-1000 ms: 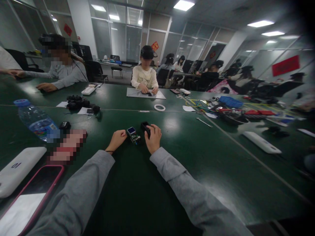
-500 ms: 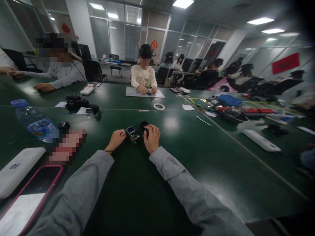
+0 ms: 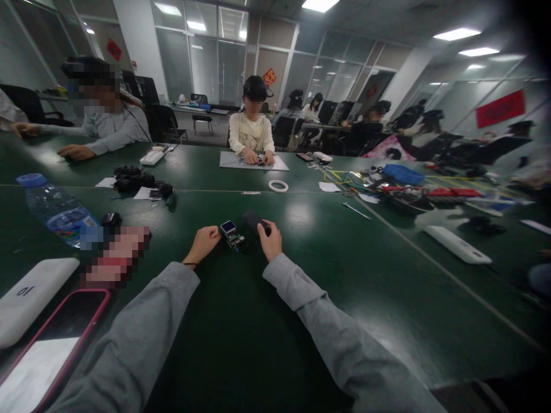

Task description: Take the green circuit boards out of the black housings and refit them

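- One bottle [image 3: 55, 209] is on the green table [image 3: 241, 344], far left.
- Your left hand [image 3: 203, 245], fingers curled together, is just beside the circuit board [image 3: 235, 237].
- The circuit board lies between your hands.
- The black case [image 3: 252, 221] is right of it, clamped in the fingers of your right hand [image 3: 271, 240].

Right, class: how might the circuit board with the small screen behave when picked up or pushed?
The circuit board would probably stay stiff, being a compact, rigid-looking block. Its uncovered components and screen suggest it could be fragile. Its squared edges make rolling unlikely.
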A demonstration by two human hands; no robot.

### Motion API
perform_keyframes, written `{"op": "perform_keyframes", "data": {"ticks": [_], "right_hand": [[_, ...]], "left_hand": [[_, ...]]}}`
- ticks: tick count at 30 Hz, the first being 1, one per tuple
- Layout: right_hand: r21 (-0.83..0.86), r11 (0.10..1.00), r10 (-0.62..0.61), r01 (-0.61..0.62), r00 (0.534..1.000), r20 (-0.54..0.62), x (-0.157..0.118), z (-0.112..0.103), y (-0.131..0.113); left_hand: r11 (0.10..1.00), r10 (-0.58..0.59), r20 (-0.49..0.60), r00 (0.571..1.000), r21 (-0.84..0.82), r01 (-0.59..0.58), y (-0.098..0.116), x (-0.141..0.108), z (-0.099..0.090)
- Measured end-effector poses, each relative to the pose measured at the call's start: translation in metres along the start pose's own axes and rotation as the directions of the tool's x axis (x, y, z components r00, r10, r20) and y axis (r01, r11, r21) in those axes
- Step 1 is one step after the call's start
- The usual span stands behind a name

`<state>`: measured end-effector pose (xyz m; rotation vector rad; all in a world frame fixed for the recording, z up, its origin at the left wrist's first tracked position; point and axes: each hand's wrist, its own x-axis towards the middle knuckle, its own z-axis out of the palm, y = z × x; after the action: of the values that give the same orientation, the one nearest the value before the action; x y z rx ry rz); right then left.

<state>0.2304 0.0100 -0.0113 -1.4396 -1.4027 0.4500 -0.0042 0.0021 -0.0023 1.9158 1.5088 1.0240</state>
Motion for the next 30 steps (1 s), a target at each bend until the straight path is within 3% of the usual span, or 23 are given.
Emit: {"op": "perform_keyframes", "data": {"ticks": [3,6,12,17,24,28,30], "right_hand": [[-0.134,0.991,0.003,-0.011,0.998,-0.058,-0.001,0.0,-0.002],[-0.197,0.979,-0.074,0.053,0.992,-0.102,-0.004,-0.001,-0.006],[-0.213,0.954,-0.224,0.211,0.974,-0.04,-0.005,0.0,-0.005],[0.011,0.993,-0.114,0.115,0.991,-0.068,0.003,0.001,0.006],[-0.169,0.986,-0.041,0.004,0.976,-0.212,0.003,0.003,0.01],[-0.2,0.971,-0.149,0.133,0.987,-0.068,-0.002,0.005,0.008],[-0.144,0.972,-0.187,0.183,0.982,-0.012,-0.003,-0.007,0.01]], "left_hand": [[1.0,-0.005,0.001,1.0,0.007,0.005,0.003,-0.001,-0.001],[1.0,-0.009,0.011,1.0,0.009,0.009,0.005,-0.001,-0.002],[0.999,-0.008,0.014,1.0,0.031,0.008,0.007,-0.002,-0.003],[0.999,0.004,-0.002,1.0,0.033,-0.004,0.004,-0.001,-0.001],[0.999,0.005,-0.004,1.0,0.048,-0.004,0.002,0.0,0.0],[0.998,-0.009,0.003,1.0,0.056,0.009,0.003,-0.001,-0.001],[0.998,-0.007,0.002,1.0,0.055,0.007,0.003,-0.001,-0.001]]}}
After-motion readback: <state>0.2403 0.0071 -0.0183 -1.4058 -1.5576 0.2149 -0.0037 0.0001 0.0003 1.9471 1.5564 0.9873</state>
